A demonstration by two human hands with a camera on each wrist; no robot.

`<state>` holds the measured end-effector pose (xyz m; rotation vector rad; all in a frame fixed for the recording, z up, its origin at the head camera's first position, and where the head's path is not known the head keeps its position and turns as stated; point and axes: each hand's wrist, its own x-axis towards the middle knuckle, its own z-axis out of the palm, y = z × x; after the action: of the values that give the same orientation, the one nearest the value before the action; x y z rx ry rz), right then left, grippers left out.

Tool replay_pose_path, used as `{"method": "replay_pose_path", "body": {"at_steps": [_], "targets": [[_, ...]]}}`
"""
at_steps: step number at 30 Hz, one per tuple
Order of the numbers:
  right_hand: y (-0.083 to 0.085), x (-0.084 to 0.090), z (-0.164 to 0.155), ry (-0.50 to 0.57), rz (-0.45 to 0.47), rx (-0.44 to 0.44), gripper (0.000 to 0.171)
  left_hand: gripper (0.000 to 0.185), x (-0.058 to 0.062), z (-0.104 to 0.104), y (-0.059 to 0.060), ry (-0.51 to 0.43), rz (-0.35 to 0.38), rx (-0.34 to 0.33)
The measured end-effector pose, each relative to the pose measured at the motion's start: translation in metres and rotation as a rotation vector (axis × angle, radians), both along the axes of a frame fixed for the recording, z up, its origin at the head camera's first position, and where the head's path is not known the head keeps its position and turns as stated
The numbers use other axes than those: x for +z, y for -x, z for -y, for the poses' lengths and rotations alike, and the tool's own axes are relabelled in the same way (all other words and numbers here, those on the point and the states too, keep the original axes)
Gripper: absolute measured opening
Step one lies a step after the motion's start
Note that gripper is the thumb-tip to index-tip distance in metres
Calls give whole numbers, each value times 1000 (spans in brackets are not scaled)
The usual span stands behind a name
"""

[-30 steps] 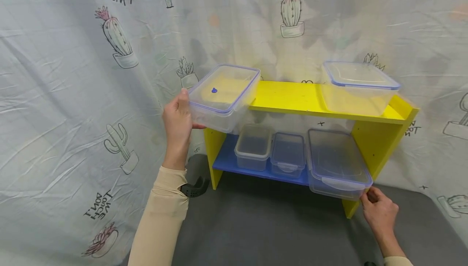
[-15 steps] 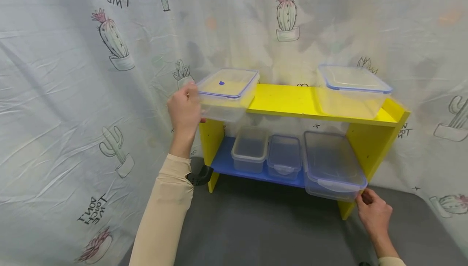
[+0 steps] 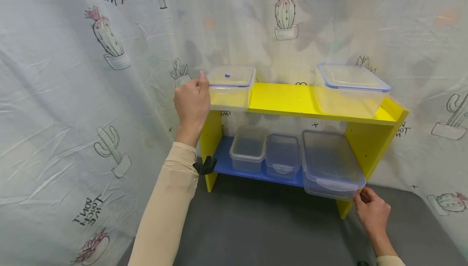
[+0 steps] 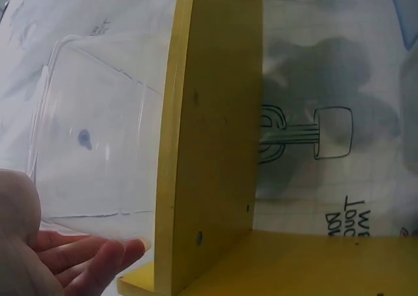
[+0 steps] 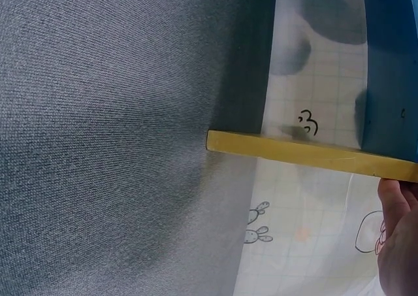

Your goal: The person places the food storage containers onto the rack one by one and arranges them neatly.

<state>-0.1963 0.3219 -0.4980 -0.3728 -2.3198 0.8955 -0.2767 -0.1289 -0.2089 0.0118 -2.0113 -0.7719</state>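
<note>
Head view: a clear lidded container (image 3: 230,87) at the yellow shelf's (image 3: 285,97) left end is held by the left hand (image 3: 191,103), fingers curled; the large lower container's (image 3: 330,164) front-right corner is pinched by the right hand (image 3: 373,209).
Left wrist view: the box overhangs the shelf end, so tipping off is risked.
Right wrist view: the grip cannot be told.

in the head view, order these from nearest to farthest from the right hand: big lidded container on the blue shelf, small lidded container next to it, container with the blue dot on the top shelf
From the right hand:
1. Big lidded container, lower shelf right end, at the fingertips.
2. Small lidded container, lower shelf middle, to its left.
3. Container with the blue dot, top shelf left end, by the left hand.
</note>
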Motion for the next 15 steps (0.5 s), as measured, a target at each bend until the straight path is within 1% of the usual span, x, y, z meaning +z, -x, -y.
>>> {"method": "replay_pose_path", "body": {"at_steps": [6,11,15], "targets": [[3,1,-1,7,-9,10,26,64,4,-3,9,-16,57,22],[4,2,0,13,-37,9,24,63,5,-7,15,-1,79,22],[5,-1,1,19,-56,1,22,61,4,-10,20,9,93,32]]}}
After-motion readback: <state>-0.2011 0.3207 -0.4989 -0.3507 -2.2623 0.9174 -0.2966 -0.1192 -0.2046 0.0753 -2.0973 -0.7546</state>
